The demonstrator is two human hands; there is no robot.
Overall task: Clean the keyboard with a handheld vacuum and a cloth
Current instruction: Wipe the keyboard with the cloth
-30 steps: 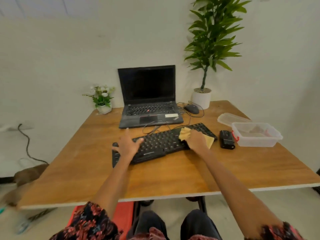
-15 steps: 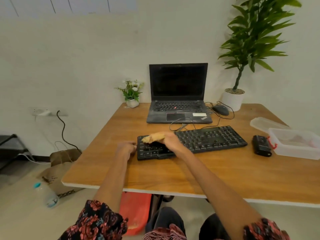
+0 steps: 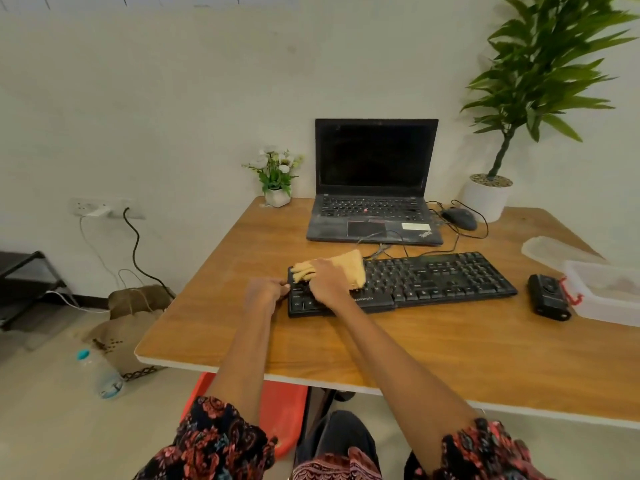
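Note:
A black keyboard lies across the middle of the wooden desk. My right hand holds a yellow cloth and presses it onto the keys at the keyboard's left end. My left hand grips the keyboard's left edge with curled fingers. A small black handheld vacuum lies on the desk just off the keyboard's right end, untouched.
An open black laptop stands behind the keyboard, with a wired mouse and loose cables beside it. A clear plastic box and its lid sit far right. A small flower pot and a tall potted plant stand at the back.
My right hand has swept the cloth from the keyboard's right part to its left end. My left hand slid off the keys to the left edge. The view turned leftward.

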